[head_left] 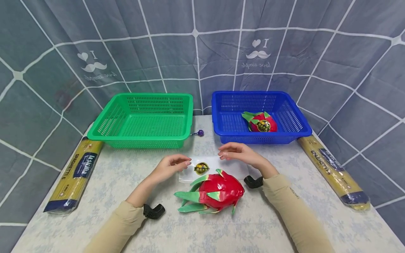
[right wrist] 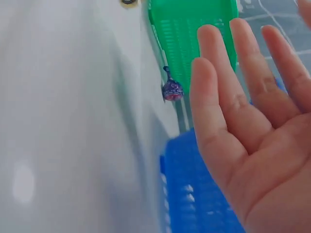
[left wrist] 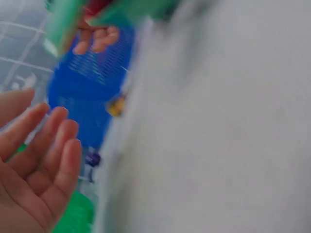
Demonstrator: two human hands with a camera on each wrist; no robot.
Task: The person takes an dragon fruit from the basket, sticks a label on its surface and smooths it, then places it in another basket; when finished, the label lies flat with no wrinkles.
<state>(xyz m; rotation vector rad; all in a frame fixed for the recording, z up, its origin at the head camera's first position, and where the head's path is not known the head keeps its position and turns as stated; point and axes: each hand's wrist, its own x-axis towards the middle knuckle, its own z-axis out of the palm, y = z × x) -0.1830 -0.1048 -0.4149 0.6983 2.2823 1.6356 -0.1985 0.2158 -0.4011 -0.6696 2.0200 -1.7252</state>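
A large red dragon fruit with green leaf tips lies on the table, its leaves pointing left. Just behind it is a flat clear plastic bag with a black and gold sticker. My left hand hovers by the bag's left edge, palm turned inward and fingers loosely bent around nothing. Over the bag's right part, my right hand faces it, holding nothing. In the right wrist view its fingers are nearly straight and spread. The left wrist view catches the green leaves blurred at the top.
At the back left stands a green basket; a blue basket at the back right holds a smaller dragon fruit. Between them lies a purple-wrapped lollipop. Spaghetti packs lie at the left and right sides.
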